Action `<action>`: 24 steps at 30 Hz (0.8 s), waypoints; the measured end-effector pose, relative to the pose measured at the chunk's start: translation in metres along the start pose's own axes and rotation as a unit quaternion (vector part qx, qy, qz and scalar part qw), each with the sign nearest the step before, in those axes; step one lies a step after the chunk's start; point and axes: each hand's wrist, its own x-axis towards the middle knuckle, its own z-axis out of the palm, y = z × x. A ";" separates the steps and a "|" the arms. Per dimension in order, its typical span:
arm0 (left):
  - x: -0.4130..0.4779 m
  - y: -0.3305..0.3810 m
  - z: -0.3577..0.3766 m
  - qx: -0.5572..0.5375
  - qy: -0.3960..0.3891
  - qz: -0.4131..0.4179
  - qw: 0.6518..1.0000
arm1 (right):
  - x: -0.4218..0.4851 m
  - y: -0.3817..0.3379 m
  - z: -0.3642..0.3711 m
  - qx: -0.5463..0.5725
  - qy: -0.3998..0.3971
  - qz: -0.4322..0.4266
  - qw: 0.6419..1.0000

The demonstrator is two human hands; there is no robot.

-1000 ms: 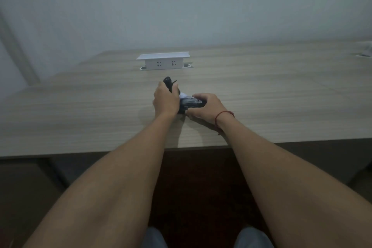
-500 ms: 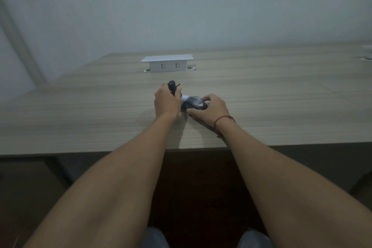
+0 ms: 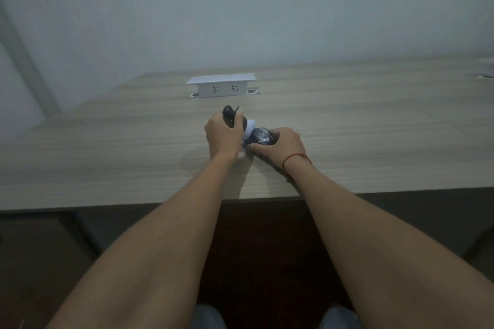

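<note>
Both my hands work close together on the wooden table (image 3: 107,157), a little in front of me. My left hand (image 3: 223,136) grips a small black object (image 3: 229,112) whose rounded top sticks out above the fist. My right hand (image 3: 278,143), with a red string at the wrist, holds a dark glossy rounded object (image 3: 262,136) down on the table. A pale white piece (image 3: 250,128) shows between the two hands; what it is cannot be told.
A white pop-up socket box (image 3: 220,85) stands on the table behind my hands. A pale object (image 3: 487,72) sits at the far right edge. The table's front edge (image 3: 133,205) runs across below my forearms, with my knees underneath.
My hands have stayed together on the same objects; the right hand shifted slightly over the dark rounded object. The view tilted a little, so the table sits lower in frame.
</note>
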 end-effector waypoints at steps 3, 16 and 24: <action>-0.004 0.000 0.004 0.028 0.003 -0.061 0.998 | -0.001 0.000 -0.001 0.007 -0.001 -0.009 1.000; 0.015 -0.011 -0.006 0.040 -0.153 -0.088 0.983 | 0.004 -0.001 -0.001 0.003 0.069 0.011 0.998; -0.005 -0.002 0.011 0.010 -0.013 -0.132 0.991 | 0.002 0.002 0.000 0.021 0.040 -0.016 0.999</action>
